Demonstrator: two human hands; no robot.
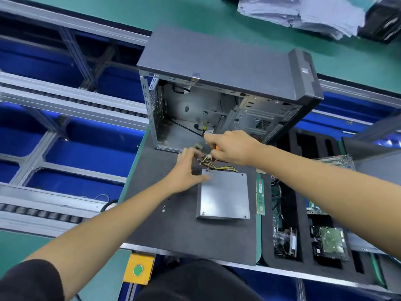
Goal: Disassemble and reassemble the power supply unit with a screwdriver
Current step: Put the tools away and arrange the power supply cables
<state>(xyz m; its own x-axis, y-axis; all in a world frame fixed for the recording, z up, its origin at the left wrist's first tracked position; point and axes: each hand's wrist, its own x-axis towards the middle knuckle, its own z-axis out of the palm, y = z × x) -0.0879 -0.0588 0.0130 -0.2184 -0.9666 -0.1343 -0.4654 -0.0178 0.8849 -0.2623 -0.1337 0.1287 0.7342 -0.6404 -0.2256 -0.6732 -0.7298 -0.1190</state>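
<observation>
A grey metal power supply unit (223, 196) lies flat on the dark mat (173, 231), with its yellow and black cable bundle (219, 167) leading off its far edge. My left hand (186, 168) reaches over the unit's far left corner, thumb on the lid and fingers spread at the cables. My right hand (230, 146) is curled round an orange-handled screwdriver (216, 147), of which only a bit of handle shows, just above the cables. Behind them the open computer case (217, 101) stands empty.
Two small screws (163, 209) lie on the mat left of the unit. A green RAM stick (260, 196) lies to its right. A black foam tray (303, 224) at the right holds boards and a drive. A yellow box with a green button (138, 270) is at the bench's front edge.
</observation>
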